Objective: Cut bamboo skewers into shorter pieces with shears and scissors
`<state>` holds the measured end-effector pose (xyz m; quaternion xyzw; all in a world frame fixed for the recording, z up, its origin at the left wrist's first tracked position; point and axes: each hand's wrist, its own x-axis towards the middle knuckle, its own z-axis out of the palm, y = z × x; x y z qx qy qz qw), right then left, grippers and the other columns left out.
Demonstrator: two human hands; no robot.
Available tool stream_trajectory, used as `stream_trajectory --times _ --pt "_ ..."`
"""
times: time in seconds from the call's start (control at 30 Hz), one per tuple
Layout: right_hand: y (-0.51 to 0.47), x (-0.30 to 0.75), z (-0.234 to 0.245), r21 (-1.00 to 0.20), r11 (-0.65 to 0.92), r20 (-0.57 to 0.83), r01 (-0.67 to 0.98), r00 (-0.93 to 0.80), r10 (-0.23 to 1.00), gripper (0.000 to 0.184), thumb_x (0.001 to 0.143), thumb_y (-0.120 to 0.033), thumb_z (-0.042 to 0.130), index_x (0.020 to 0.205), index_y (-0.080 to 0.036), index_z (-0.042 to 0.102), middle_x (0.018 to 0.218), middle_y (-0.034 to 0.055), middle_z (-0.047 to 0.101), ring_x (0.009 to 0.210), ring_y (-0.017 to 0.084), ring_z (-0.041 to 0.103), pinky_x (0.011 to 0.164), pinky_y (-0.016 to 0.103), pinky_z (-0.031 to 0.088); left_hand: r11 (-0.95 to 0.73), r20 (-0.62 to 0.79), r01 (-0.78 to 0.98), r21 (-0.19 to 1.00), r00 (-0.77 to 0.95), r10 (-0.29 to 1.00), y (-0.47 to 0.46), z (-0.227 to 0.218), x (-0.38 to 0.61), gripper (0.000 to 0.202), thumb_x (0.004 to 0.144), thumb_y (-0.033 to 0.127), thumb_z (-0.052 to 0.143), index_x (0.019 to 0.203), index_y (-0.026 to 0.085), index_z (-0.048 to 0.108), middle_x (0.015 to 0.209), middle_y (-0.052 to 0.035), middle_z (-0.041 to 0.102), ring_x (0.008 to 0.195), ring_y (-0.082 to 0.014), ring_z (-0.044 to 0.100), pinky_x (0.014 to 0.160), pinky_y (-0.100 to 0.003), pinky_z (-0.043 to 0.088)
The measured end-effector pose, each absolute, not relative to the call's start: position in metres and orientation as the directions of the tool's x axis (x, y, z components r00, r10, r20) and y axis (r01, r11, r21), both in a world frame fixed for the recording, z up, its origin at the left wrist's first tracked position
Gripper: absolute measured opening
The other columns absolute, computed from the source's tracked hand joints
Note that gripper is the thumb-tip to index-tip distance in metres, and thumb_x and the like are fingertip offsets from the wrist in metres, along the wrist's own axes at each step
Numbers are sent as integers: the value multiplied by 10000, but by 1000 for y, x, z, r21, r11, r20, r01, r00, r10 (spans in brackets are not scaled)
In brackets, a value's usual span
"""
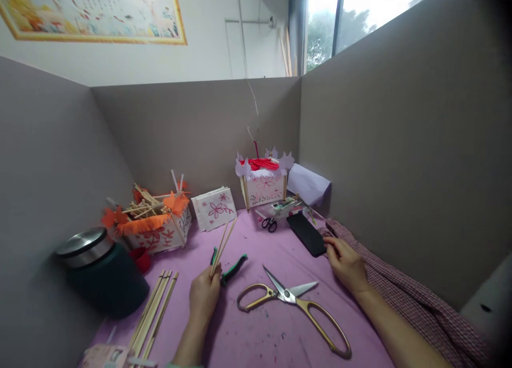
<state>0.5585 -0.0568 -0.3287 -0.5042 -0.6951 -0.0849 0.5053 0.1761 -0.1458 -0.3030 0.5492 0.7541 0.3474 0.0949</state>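
Observation:
My left hand [205,293] is closed round two thin wooden sticks [225,246] that point up and away from me. Just behind it lie green-and-black handled pliers [235,270], partly hidden by the hand. My right hand [347,265] has its fingers curled in a pinch at the near right corner of a black phone [307,234], which lies on the table. Between my hands, large gold-handled scissors [286,294] rest with their blades apart.
At left stand a dark green flask [106,277], a red cup [141,260], wooden sticks [158,309] and an orange-trimmed box [154,234]. Painted cards [216,209], a purple-trimmed box [264,189] and small scissors [269,224] sit farther back. Checked cloth [394,272] lies right; grey partitions [200,128] surround the table.

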Motion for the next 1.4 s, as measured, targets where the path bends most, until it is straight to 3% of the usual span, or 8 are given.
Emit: stream_trajectory --times 1.4 --pt "-47 561 -338 -447 473 734 759 9 679 192 838 -247 467 926 -194 630 911 40 685 821 175 642 755 283 479 163 232 791 590 -360 904 -145 -307 170 393 883 442 387 816 209 697 748 -73 721 738 -217 656 617 -248 378"
